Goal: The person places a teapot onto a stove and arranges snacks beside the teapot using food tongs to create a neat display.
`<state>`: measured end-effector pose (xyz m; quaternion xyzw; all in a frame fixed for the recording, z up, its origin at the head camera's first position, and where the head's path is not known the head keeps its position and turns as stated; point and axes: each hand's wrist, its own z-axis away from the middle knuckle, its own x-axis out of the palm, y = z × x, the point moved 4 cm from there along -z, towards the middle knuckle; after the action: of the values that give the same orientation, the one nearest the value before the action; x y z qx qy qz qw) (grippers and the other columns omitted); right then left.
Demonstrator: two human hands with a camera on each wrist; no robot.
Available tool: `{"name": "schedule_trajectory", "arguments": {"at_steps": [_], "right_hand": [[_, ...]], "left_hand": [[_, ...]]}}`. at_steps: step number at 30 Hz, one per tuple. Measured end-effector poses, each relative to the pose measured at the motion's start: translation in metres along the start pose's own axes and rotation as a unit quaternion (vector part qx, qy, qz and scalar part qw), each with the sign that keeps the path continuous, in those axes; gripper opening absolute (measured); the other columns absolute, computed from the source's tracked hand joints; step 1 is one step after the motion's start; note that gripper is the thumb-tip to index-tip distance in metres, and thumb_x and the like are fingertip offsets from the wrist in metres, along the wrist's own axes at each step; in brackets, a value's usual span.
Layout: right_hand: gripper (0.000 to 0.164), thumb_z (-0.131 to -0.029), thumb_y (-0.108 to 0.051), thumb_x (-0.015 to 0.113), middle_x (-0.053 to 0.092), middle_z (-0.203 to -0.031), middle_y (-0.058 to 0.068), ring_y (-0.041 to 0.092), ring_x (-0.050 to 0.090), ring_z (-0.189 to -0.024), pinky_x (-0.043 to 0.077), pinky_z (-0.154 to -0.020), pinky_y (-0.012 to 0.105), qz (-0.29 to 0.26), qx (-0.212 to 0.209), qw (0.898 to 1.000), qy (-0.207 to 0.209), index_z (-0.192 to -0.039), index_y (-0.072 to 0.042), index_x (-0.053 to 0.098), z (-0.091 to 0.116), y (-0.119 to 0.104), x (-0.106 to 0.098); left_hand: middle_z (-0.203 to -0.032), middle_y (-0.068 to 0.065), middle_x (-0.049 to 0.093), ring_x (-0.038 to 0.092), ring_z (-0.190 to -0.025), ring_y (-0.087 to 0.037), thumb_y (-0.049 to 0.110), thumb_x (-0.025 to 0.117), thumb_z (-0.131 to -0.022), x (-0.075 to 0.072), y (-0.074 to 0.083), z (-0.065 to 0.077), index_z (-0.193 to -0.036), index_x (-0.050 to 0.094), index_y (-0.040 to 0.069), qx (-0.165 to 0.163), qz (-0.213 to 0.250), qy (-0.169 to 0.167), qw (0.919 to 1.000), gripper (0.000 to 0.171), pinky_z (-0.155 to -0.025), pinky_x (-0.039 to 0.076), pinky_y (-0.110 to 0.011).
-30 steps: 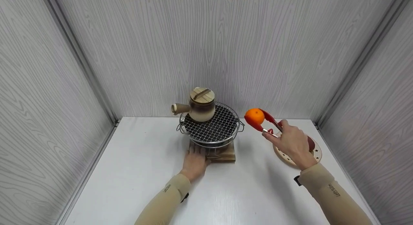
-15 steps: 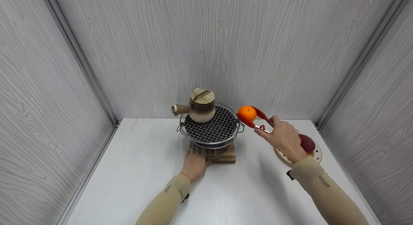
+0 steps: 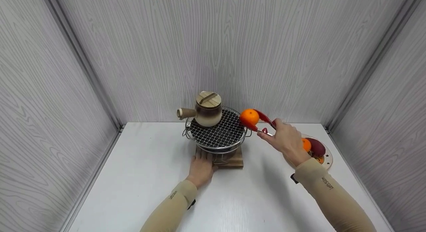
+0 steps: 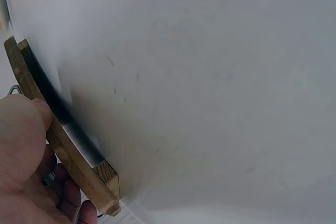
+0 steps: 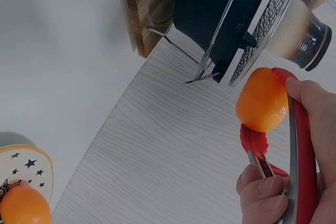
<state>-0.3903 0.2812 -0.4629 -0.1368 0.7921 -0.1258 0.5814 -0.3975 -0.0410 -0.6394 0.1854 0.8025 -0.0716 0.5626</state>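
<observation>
My right hand [image 3: 287, 138] grips a pair of red-tipped tongs [image 5: 302, 161]. Between the tong heads is a whole orange [image 3: 251, 115], held up at the right rim of a round wire grill [image 3: 218, 135]. Toward the back left of the grill's mesh sits a small brown-and-cream teapot [image 3: 208, 116] with a wooden lid and a side handle. The grill stands on a wooden board [image 3: 235, 161]. My left hand [image 3: 200, 170] holds that board at its front left corner, thumb [image 4: 43, 113] against the front edge and fingers along the left side.
On the right, partly behind my right forearm, lies a round star-patterned plate [image 3: 328, 155]. It bears another orange [image 3: 306, 144] and a dark red oval fruit [image 3: 317, 147]. Wire handles [image 3: 249, 131] stick out at the grill's sides. Grey wood-grain panels [image 3: 213, 52] surround the white table.
My right hand has moved left, carrying the orange in the tongs from beside the grill to its right rim. More of the plate shows now. My left hand has stayed on the board.
</observation>
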Motion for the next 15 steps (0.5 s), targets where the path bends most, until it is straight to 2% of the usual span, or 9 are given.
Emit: {"name": "schedule_trajectory", "arguments": {"at_steps": [4,11,15], "right_hand": [[0.075,-0.092,-0.070,0.081,0.077,-0.096,0.020,0.030,0.063,-0.072,0.056,-0.061,0.042,0.007,-0.006,1.000,0.003,-0.124,-0.004,0.067,-0.004,-0.005,0.003],[0.073,-0.092,-0.068,0.082,0.077,-0.097,0.020,0.029,0.061,-0.072,0.054,-0.060,0.039,0.006,-0.005,1.000,-0.002,-0.124,-0.004,0.067,-0.010,-0.011,0.006],[0.073,-0.092,-0.069,0.082,0.078,-0.099,0.019,0.030,0.063,-0.074,0.058,-0.062,0.041,0.009,-0.008,1.000,-0.006,-0.125,-0.005,0.068,-0.013,-0.018,0.008]], "left_hand": [[-0.163,-0.032,0.056,0.052,-0.154,-0.055,0.049,0.081,-0.100,0.001,0.000,0.000,-0.154,0.056,-0.004,-0.001,-0.002,-0.005,1.0000,0.080,-0.117,0.054,-0.061],[-0.160,-0.030,0.059,0.053,-0.153,-0.053,0.048,0.080,-0.100,0.002,0.000,-0.002,-0.153,0.057,-0.003,0.003,-0.008,-0.008,0.9999,0.077,-0.119,0.053,-0.061],[-0.161,-0.032,0.058,0.053,-0.153,-0.055,0.048,0.080,-0.100,0.000,0.000,0.000,-0.155,0.055,-0.005,0.003,-0.008,-0.007,0.9999,0.080,-0.119,0.053,-0.062]]}}
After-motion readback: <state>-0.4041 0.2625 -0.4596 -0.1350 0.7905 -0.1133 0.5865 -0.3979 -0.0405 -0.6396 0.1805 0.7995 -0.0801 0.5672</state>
